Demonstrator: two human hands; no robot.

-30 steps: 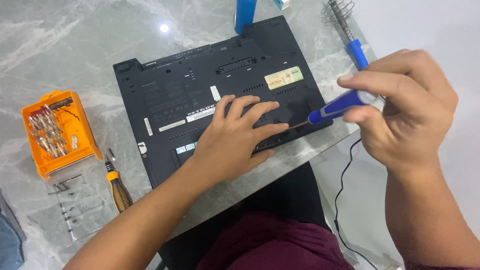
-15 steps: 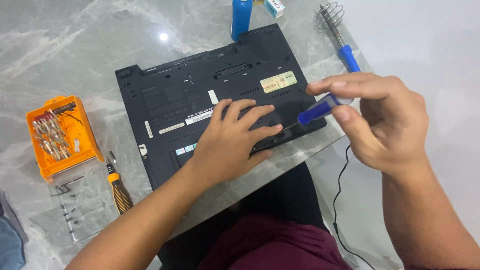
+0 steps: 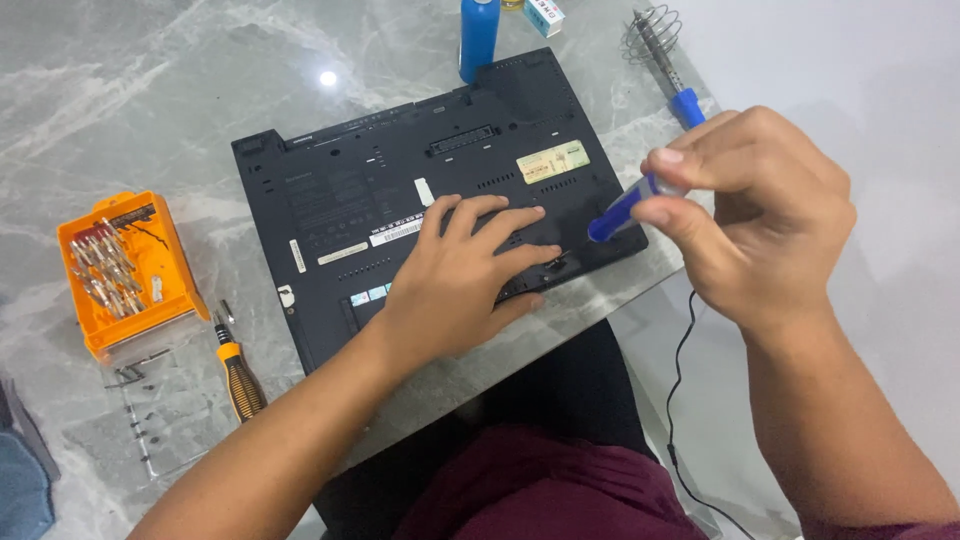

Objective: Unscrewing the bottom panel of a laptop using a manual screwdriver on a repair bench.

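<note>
pressing left hand (image 3: 465,285) beside laptop's (image 3: 330,190) pale rectangular label (image 3: 552,161)

Bright, even overhead light; a small white glare spot sits on the glossy marble table (image 3: 120,90). Shadows are soft, focus sharp, edges slightly stretched.

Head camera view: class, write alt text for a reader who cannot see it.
A person's left hand presses flat on an upturned black laptop on a grey marble table, while the right hand pinches a blue-handled screwdriver at its near right corner. An orange bit case and an orange-and-black screwdriver lie to the left.
</note>
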